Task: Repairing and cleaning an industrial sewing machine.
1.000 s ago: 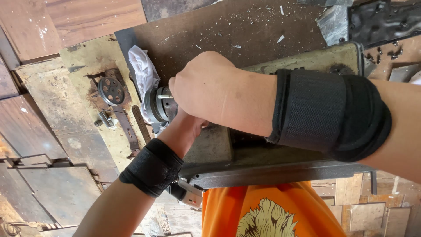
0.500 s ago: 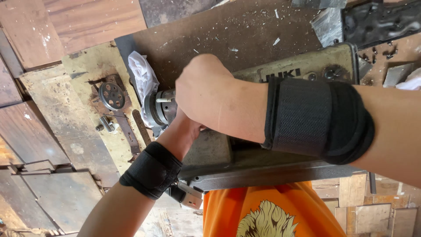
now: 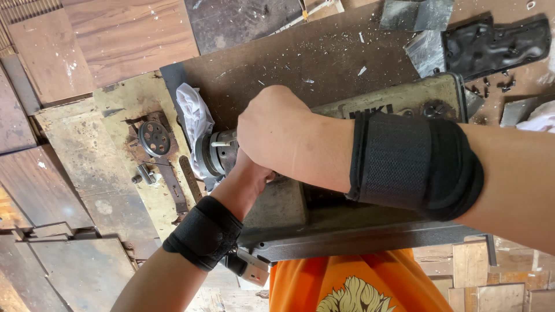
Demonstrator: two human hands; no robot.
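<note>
Hands have barely moved over the last second: the right hand (image 3: 277, 124) is still curled over the metal handwheel (image 3: 215, 155) at the nine-o'clock end of the old sewing machine (image 3: 399, 98), so the work at that end of the machine looks ongoing rather than finished. Its fingers are closed into a fist, apparently gripping something at the wheel, though what cannot be made out. The left hand (image 3: 251, 173) reaches up from six o'clock beneath it, fingers hidden, grip unclear.
</note>
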